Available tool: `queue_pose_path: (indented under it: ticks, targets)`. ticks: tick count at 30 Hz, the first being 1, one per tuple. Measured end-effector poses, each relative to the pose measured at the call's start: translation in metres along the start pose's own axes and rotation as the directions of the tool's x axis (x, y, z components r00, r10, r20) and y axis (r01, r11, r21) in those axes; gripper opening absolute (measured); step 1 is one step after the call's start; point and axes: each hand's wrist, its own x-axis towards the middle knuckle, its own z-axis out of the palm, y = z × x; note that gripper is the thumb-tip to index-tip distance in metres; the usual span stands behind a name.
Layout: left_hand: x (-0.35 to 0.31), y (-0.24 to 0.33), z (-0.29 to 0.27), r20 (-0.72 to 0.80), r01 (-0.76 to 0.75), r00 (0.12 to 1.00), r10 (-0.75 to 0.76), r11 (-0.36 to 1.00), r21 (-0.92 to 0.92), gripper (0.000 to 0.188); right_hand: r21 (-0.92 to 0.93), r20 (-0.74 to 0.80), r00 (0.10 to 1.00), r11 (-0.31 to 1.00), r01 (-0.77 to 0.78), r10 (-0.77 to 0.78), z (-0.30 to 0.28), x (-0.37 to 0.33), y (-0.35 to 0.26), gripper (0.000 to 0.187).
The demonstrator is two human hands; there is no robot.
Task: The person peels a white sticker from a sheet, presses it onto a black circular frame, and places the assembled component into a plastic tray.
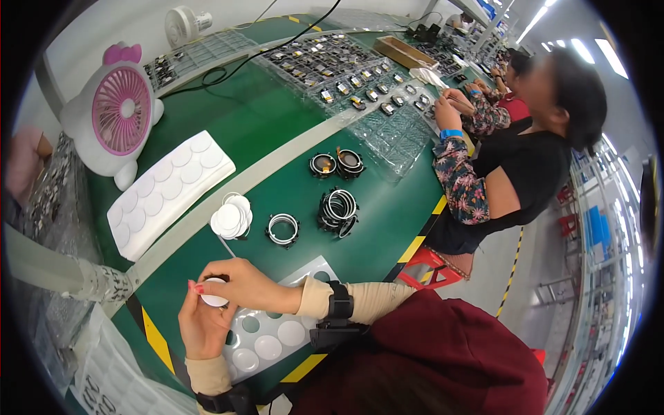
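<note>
A round white disc (214, 296) sits between my two hands, near the table's front left. My left hand (202, 325) cups it from below, thumb and fingers at its edge. Reaching over from the right, my right hand (250, 286) presses its fingertips on the disc's rim. A thin grey stick-like tool (226, 246) juts up past my right hand; its lower end is hidden. Beneath my wrists lies a clear sheet (279, 342) with white round stickers and several vacant circles. A pile of white discs (232, 216) and a black-and-silver ring part (283, 229) lie beyond.
Stacked rings (338, 207) and two round parts (337, 164) stand mid-table. A white strip of round stickers (173, 181) lies left, near a pink-and-white fan (124, 111). Part-filled trays (325, 62) cover the far side. A co-worker (512, 159) sits right.
</note>
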Motion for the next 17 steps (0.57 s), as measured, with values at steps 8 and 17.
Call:
queue_pose_path:
  ticks: [8, 17]
  targets:
    - [0.001, 0.002, -0.006, -0.086, -0.017, 0.996, 0.018, 1.0, 0.015, 0.03, -0.094, -0.08, 0.977, 0.977, 0.191, -0.199, 0.011, -0.006, 0.005, 0.024]
    - [0.0, -0.001, -0.006, 0.013, -0.029, 1.0, 0.028, 0.999, 0.024, 0.03, -0.033, 0.116, 0.982, 0.989, -0.146, 0.149, -0.004, 0.001, 0.006, 0.039]
